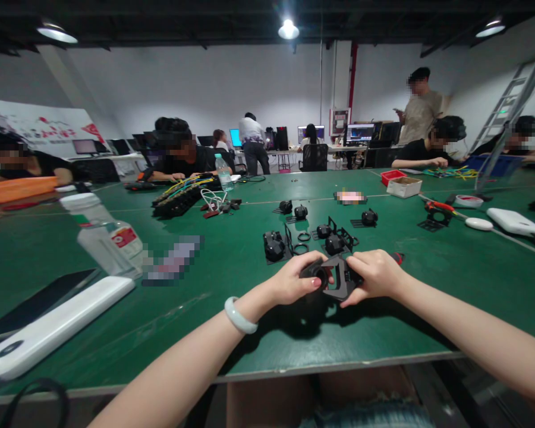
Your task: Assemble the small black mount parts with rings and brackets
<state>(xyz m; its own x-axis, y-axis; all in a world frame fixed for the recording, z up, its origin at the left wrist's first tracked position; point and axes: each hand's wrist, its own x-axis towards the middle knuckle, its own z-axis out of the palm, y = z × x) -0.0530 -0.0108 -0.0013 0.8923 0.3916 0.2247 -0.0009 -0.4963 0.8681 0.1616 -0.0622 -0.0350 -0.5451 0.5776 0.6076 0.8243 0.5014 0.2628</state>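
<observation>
Gripping black parts [348, 286], curled left hand [296, 280] and right hand [378, 273] hover above a green table [227, 249] under lamps [289, 28].

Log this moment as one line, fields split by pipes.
Left hand: holds round black part | Right hand: holds black bracket | Green table: black pieces beyond the hands

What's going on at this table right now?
A person is handling black parts with both hands at a green table. The left hand holds a round black part, and the right hand grips an angular black bracket. The two pieces are held close together; whether they're joined, I can't tell. Just beyond lie more black assemblies and loose rings.
</observation>
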